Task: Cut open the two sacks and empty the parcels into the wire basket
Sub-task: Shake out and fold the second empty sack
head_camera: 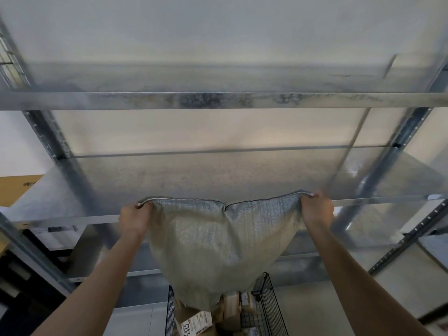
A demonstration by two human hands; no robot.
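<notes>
A grey woven sack [213, 248] hangs upside down in front of me, held up by its two upper corners. My left hand [134, 218] grips the left corner and my right hand [317, 210] grips the right corner. The sack's lower end reaches into the black wire basket [272, 301] below it. Cardboard parcels [194, 322], some with printed labels, lie inside the basket under the sack. I see only one sack.
A galvanised metal shelving rack [218, 100] stands right behind the sack, with a shelf [218, 175] at hand height. A brown cardboard box [17, 187] sits at the left edge. Pale floor [322, 309] shows right of the basket.
</notes>
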